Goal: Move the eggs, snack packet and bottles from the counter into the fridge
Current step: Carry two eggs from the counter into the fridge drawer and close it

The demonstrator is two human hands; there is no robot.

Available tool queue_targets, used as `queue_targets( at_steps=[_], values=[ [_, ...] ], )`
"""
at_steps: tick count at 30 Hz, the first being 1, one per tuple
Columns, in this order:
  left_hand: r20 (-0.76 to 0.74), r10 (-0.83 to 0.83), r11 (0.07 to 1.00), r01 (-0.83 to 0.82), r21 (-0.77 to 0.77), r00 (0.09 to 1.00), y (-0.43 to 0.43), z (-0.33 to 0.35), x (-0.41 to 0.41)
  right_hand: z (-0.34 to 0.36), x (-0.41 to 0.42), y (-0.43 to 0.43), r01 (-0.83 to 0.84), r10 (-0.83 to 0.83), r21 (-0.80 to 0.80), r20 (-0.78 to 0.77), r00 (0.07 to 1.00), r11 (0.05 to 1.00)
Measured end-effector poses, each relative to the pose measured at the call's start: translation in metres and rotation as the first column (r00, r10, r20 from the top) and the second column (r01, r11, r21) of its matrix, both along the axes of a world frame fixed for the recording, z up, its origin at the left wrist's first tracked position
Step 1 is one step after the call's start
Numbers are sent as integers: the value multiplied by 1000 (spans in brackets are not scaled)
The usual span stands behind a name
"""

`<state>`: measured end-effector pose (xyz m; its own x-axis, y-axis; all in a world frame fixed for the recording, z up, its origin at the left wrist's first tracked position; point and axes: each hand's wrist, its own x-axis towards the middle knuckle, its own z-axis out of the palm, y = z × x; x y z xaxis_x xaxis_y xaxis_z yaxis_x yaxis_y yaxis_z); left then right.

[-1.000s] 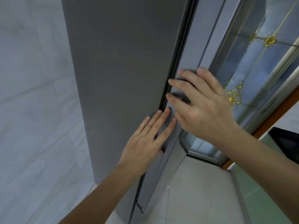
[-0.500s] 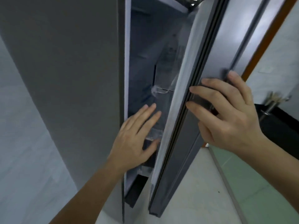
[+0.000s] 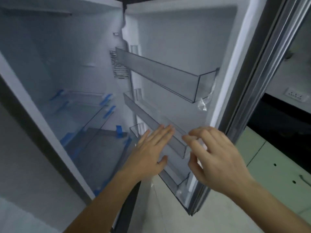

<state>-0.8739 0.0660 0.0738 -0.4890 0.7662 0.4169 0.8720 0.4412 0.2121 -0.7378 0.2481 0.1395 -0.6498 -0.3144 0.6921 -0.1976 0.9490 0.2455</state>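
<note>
Fridge point(image 3: 50, 47) stands open; loading not begun
Left of the door point(image 3: 176, 47) lie glass shelves point(image 3: 80, 115); at its middle bin point(image 3: 148, 120), left hand point(image 3: 148, 152) flat, released; right hand point(image 3: 217, 158) loosely curled, grasping nothing; eggs, snack packet, bottles out of view; next, fetch them from the counter.

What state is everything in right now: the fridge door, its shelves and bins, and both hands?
Fridge door, wide open.
Shelves, taped at the edges with blue tape.
Door bins, nothing seen in them.
Left hand, fingers straight, holding nothing.
Right hand, fingers loosely curled, holding nothing.
</note>
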Motion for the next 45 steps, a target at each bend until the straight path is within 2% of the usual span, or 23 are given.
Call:
queue_targets(
  at_steps=[4,8,14,25,33,39,45],
  values=[
    [-42,-65,997,64,-38,997,35,5,-24,-21,-25,30,123,-116,-30,161,980,992],
    [-65,67,998,-68,-16,996,60,12,-62,-32,-57,68,208,-202,3,264,943,978],
    [-83,143,985,-149,-80,986,100,17,-120,-43,-107,124,197,-169,-72,284,944,978],
    [-191,161,976,-185,-115,968,168,15,-163,-52,-185,219,278,-242,-60,339,909,959],
    [-236,228,959,-259,-112,945,188,10,-199,-57,-253,265,224,-175,-101,360,916,969],
    [-218,319,941,-335,-40,922,217,7,-209,-54,-289,297,135,-60,-175,379,923,975],
    [-224,378,923,-385,13,898,232,0,-218,-52,-308,309,98,-12,-205,383,924,974]
  ],
)
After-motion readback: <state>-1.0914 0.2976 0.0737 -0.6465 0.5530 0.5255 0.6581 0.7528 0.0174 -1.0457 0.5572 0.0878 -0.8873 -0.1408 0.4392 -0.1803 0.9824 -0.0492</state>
